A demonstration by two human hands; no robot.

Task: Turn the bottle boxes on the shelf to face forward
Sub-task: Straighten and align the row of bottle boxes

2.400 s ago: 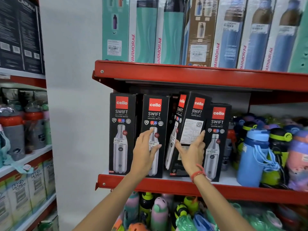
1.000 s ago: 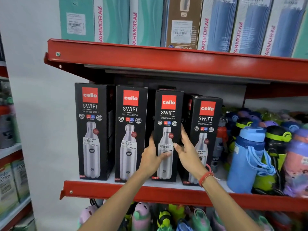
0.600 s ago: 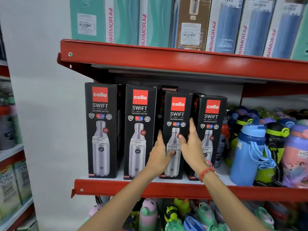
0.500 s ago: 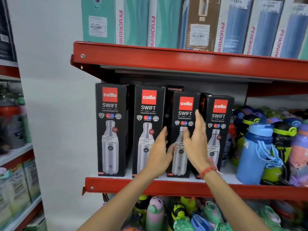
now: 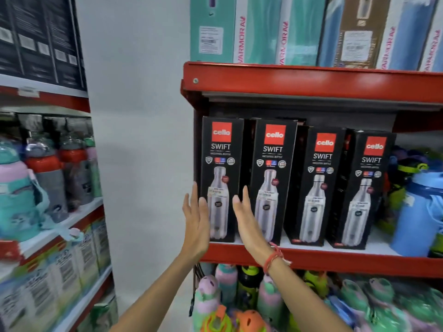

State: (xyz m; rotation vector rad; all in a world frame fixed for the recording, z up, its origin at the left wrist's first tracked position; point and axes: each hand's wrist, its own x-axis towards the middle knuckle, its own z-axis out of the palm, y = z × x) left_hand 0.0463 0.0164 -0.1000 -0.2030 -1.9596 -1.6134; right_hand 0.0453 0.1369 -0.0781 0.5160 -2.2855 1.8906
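Several black Cello Swift bottle boxes stand in a row on the red shelf (image 5: 335,258), all with their fronts toward me. The leftmost box (image 5: 221,154) has my two hands raised flat on either side of its lower half. My left hand (image 5: 195,221) is open at the box's left edge, fingers up. My right hand (image 5: 247,221), with a red thread on the wrist, is open between the leftmost box and the second box (image 5: 274,159). Neither hand grips anything. The third box (image 5: 318,188) and fourth box (image 5: 366,188) stand further right, a little shorter.
Blue and coloured bottles (image 5: 417,212) crowd the shelf right of the boxes. Teal and blue tall boxes (image 5: 261,29) fill the red shelf above. Kids' bottles (image 5: 239,303) sit below. A second rack (image 5: 48,212) with bottles stands to the left past a white wall.
Both hands let go of the third box, now front-facing, and moved left to flank the leftmost box. The view has swung left, showing more of the left rack.
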